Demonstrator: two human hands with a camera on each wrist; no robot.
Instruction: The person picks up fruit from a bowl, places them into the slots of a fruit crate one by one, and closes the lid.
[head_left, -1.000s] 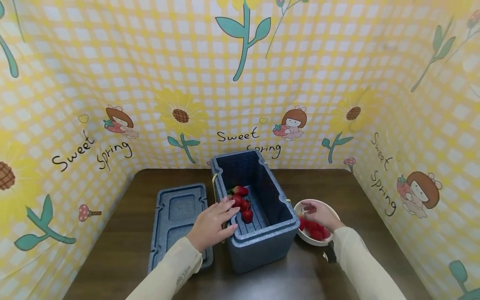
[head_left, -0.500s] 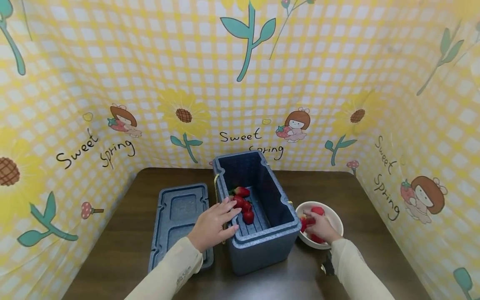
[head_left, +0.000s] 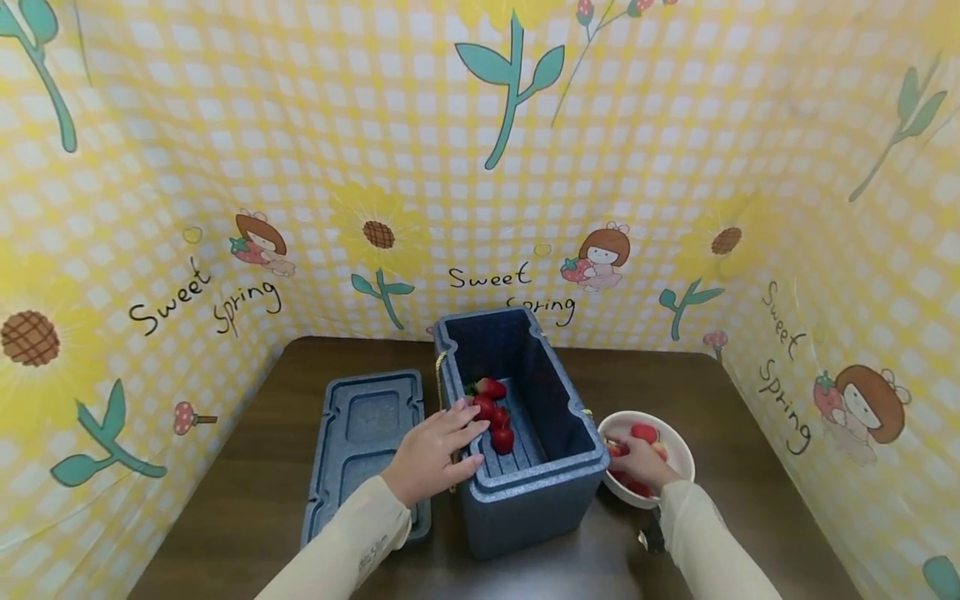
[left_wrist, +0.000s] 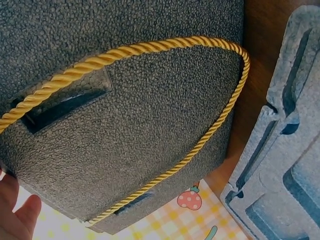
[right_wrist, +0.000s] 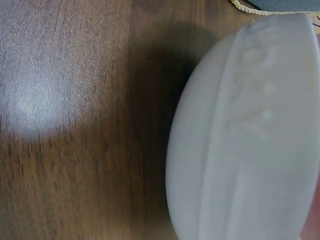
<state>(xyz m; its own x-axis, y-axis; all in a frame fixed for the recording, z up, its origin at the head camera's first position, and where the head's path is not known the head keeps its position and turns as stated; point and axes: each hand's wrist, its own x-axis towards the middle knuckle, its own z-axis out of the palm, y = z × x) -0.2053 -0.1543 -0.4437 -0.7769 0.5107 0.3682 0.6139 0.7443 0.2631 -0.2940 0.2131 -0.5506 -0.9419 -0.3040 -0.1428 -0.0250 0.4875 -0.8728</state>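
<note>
A deep blue-grey foam box (head_left: 536, 508) stands without its lid, and several red fruits (head_left: 502, 440) lie inside along its left side. One with green leaves looks like a strawberry (head_left: 492, 388). My left hand (head_left: 431, 454) rests on the box's left rim, fingers spread and reaching over the inside; in the left wrist view only its fingertips (left_wrist: 27, 212) show. To the right, my right hand (head_left: 647, 463) is down in a white bowl (head_left: 681, 454) of red fruits, its fingers around a red fruit (head_left: 617, 448) near the bowl's left side. The right wrist view shows no fingers.
The box's blue-grey lid (head_left: 371, 417) lies flat on the dark wooden table (head_left: 247, 467), left of the box. A gold rope handle (left_wrist: 200, 145) hangs along the box's side. A yellow checked cloth (head_left: 315, 108) encloses the table's back and sides.
My right hand has lowered deeper among the fruits in the bowl, shifting them about. My left hand stays on the box rim. The head view has shifted slightly.
</note>
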